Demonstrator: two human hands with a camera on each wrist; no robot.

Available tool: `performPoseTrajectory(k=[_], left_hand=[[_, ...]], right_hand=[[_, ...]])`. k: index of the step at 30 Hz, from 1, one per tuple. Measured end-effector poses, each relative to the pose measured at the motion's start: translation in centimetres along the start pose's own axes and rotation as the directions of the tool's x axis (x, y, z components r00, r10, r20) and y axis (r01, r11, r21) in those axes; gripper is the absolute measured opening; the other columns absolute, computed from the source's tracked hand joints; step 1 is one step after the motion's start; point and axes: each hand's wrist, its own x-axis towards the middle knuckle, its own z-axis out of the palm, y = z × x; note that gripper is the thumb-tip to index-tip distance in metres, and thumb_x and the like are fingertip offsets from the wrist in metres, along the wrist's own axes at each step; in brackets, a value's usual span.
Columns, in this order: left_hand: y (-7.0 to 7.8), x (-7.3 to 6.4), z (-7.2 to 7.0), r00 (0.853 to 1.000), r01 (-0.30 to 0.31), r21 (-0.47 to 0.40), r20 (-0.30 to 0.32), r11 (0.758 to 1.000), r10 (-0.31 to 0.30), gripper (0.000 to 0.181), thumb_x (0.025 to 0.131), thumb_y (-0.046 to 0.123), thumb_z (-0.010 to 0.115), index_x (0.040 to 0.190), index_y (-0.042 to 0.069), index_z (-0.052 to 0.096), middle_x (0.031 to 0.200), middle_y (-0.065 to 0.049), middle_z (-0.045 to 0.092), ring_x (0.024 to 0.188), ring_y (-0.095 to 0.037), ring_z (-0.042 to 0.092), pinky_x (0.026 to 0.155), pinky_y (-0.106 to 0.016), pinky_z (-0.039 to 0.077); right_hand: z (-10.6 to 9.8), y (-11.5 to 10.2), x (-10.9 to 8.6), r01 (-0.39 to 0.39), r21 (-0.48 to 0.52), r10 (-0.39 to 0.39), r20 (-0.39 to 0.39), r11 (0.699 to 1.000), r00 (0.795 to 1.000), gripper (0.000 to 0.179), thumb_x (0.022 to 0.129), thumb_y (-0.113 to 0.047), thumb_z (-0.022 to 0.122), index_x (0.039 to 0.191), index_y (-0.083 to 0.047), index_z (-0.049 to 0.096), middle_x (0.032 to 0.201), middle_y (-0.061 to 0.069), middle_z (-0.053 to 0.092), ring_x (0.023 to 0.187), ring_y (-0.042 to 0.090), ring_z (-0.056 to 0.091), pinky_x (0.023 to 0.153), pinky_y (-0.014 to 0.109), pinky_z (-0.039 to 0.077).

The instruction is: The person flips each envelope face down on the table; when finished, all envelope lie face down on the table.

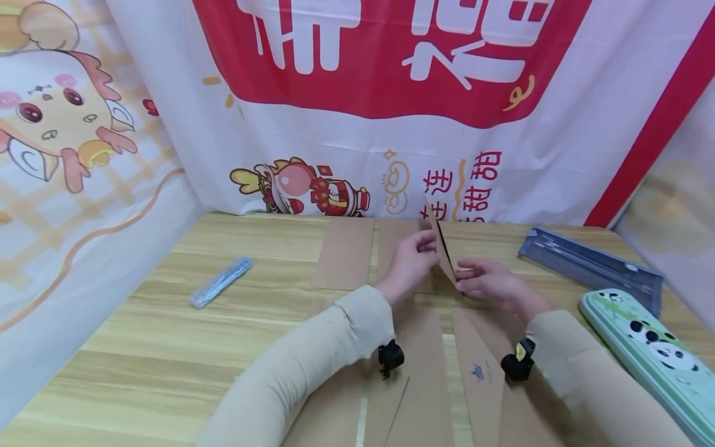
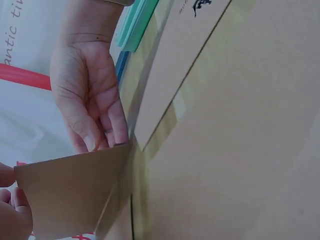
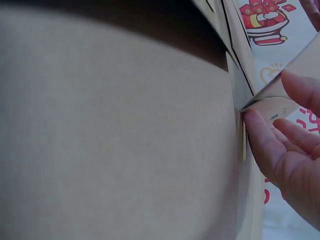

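Note:
A brown kraft-paper envelope (image 1: 441, 245) stands tilted on its edge above the far part of the table, with a dark gap along its side. My left hand (image 1: 410, 261) pinches it near the upper end; only the fingertips (image 2: 20, 202) of this hand show at the side of the left wrist view. At the lower corner, my right hand (image 1: 494, 284) holds the edge between thumb and fingers. The right wrist view has that hand (image 3: 287, 145) close up, thumb on one side of the folded paper. Below the wrists lie more envelopes (image 1: 430, 366), one bearing a small blue crown print.
Two flat brown pieces (image 1: 343, 251) lie at the back edge by the printed curtain (image 1: 357, 136). Left on the wooden table (image 1: 139, 347) is a slim clear-and-blue packet (image 1: 221, 282). A blue mesh pouch (image 1: 592, 264) and a green panda pencil case (image 1: 648, 347) lie at right.

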Motion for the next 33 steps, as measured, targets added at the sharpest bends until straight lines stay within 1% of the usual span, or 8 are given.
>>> performPoseTrajectory(k=[5,11,18,24,27,29,31,33], left_hand=[[0.7,0.4,0.6,1.0,-0.011,0.062,0.006,0.998,0.01,0.046,0.078,-0.009,0.061,0.123,-0.001,0.056,0.111,-0.015,0.063,0.107,-0.026,0.058,0.083,-0.019,0.05],[1.3,0.9,1.5,0.999,-0.01,0.126,0.039,0.992,0.005,0.045,0.08,-0.004,0.062,0.124,0.001,0.056,0.115,-0.012,0.063,0.107,-0.02,0.058,0.088,-0.021,0.048],[1.9,1.2,3.0,0.998,-0.03,0.168,0.067,0.985,0.019,0.044,0.081,-0.002,0.064,0.125,0.003,0.056,0.115,-0.012,0.063,0.106,-0.019,0.058,0.086,-0.017,0.047],[2.1,1.2,3.6,0.997,-0.046,0.187,0.069,0.981,0.033,0.045,0.08,-0.001,0.065,0.124,0.004,0.057,0.115,-0.011,0.063,0.103,-0.02,0.06,0.083,-0.016,0.048],[2.0,1.3,3.7,0.997,-0.051,0.192,0.069,0.98,0.038,0.045,0.079,-0.001,0.066,0.123,0.005,0.058,0.113,-0.01,0.063,0.101,-0.019,0.06,0.081,-0.015,0.048],[1.9,1.4,3.7,0.997,-0.048,0.185,0.07,0.982,0.036,0.045,0.079,-0.001,0.066,0.123,0.006,0.058,0.112,-0.01,0.063,0.1,-0.018,0.06,0.08,-0.014,0.048],[1.8,1.5,3.8,0.997,-0.05,0.179,0.07,0.983,0.039,0.044,0.079,0.0,0.066,0.122,0.005,0.058,0.111,-0.01,0.063,0.099,-0.018,0.06,0.079,-0.014,0.048],[1.8,1.6,3.8,0.996,-0.058,0.174,0.07,0.983,0.047,0.043,0.08,0.0,0.067,0.122,0.004,0.059,0.11,-0.011,0.064,0.098,-0.018,0.06,0.079,-0.014,0.048]], right_hand=[[0.1,-0.2,-0.3,-0.011,0.061,0.009,0.037,0.998,0.999,0.068,0.091,-0.002,0.052,0.144,0.008,0.011,0.144,0.033,0.025,0.122,0.028,0.046,0.098,0.034,0.044],[0.0,0.0,-0.4,0.015,0.121,-0.022,0.055,0.993,0.998,0.068,0.089,0.005,0.048,0.144,0.009,0.008,0.143,0.036,0.022,0.108,0.013,0.053,0.098,0.033,0.044],[-0.4,0.6,-1.0,0.024,0.156,-0.029,0.036,0.987,0.999,0.068,0.089,0.005,0.046,0.144,0.009,0.005,0.144,0.035,0.019,0.116,0.022,0.051,0.099,0.035,0.044],[-0.4,0.9,-1.6,0.038,0.158,-0.04,0.013,0.987,0.999,0.068,0.09,0.004,0.047,0.144,0.009,0.006,0.14,0.037,0.024,0.101,0.011,0.058,0.095,0.032,0.047],[-0.2,0.4,-2.3,0.056,0.099,-0.054,-0.022,0.993,0.998,0.068,0.091,0.001,0.05,0.144,0.008,0.009,0.136,0.036,0.029,0.1,0.011,0.057,0.094,0.031,0.048],[0.2,-0.2,-2.9,0.09,0.02,-0.088,-0.088,0.996,0.992,0.067,0.091,-0.006,0.054,0.145,0.005,0.015,0.135,0.033,0.034,0.103,0.015,0.055,0.093,0.031,0.048],[0.7,-1.0,-3.4,0.134,-0.065,-0.144,-0.174,0.989,0.974,0.065,0.09,-0.011,0.057,0.144,0.003,0.022,0.133,0.031,0.039,0.107,0.021,0.053,0.091,0.029,0.048],[1.2,-1.7,-3.7,0.173,-0.139,-0.205,-0.264,0.975,0.942,0.062,0.089,-0.013,0.059,0.141,0.003,0.029,0.132,0.029,0.044,0.11,0.028,0.052,0.089,0.024,0.048]])
